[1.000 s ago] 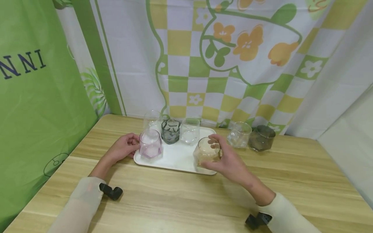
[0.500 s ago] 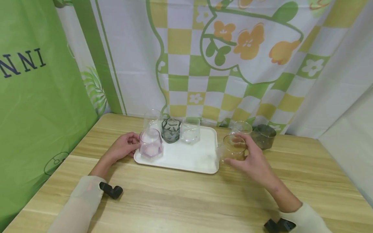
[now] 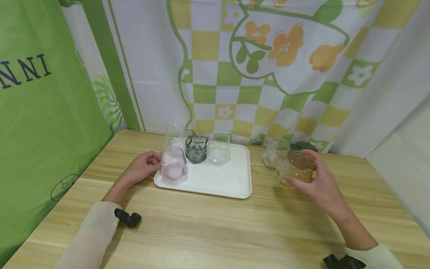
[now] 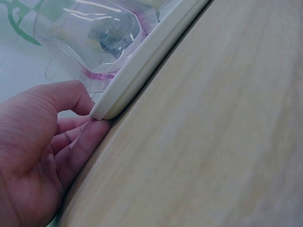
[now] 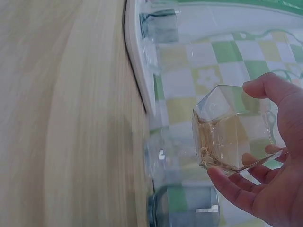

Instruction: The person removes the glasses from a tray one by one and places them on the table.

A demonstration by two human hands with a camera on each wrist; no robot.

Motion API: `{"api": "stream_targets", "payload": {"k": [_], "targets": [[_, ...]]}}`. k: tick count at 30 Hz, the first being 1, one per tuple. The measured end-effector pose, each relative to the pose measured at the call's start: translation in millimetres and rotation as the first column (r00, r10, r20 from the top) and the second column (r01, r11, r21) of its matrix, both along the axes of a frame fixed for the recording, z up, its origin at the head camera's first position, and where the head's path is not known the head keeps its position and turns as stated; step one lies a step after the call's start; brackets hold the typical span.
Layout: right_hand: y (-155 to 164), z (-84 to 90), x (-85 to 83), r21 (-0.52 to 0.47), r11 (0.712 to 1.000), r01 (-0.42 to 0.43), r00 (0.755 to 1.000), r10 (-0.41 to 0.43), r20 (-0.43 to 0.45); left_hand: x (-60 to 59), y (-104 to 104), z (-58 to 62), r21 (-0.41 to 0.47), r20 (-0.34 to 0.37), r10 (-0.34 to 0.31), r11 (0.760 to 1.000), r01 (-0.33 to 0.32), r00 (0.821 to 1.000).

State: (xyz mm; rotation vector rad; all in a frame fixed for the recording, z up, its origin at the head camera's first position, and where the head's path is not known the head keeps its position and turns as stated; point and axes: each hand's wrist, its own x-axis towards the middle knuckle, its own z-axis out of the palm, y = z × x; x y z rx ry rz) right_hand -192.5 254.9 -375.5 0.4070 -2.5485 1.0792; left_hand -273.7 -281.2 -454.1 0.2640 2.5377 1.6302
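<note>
My right hand (image 3: 320, 183) grips an amber-tinted faceted drinking glass (image 3: 295, 173), thumb on one side and fingers on the other. In the right wrist view the amber glass (image 5: 227, 132) is held off the table. My left hand (image 3: 143, 166) pinches the left end of a white tray (image 3: 215, 185). The left wrist view shows the thumb on the rim of the tray (image 4: 135, 61) and fingers below it. A pink-tinted glass (image 3: 173, 170) stands on the tray beside that hand. Behind it are a grey textured glass (image 3: 196, 151) and a clear glass (image 3: 219, 153).
Another clear glass (image 3: 175, 140) stands at the tray's back left. Right of the tray stand a clear glass (image 3: 275, 153) and a dark grey glass (image 5: 187, 208), mostly hidden behind the amber one in the head view. A patterned curtain (image 3: 208, 74) hangs behind the wooden table (image 3: 201, 231).
My right hand has carried the amber glass off the tray's right end and rightward, in front of the dark grey glass. The left hand stays at the tray's edge.
</note>
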Motion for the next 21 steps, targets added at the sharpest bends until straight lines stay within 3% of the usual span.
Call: {"api": "stream_targets", "payload": {"k": [11, 21], "targets": [[45.5, -4.4, 8.7, 0.038, 0.997, 0.068, 0.992, -0.072, 0.108, -0.2, 2.3, 1.1, 0.008, 0.002, 0.003, 1.000, -0.003, 1.000], [77.9, -13.7, 7.8, 0.050, 0.990, 0.133, 0.979, -0.139, 0.146, -1.0, 0.5, -1.6, 0.016, 0.001, 0.004, 1.000, -0.004, 1.000]]}}
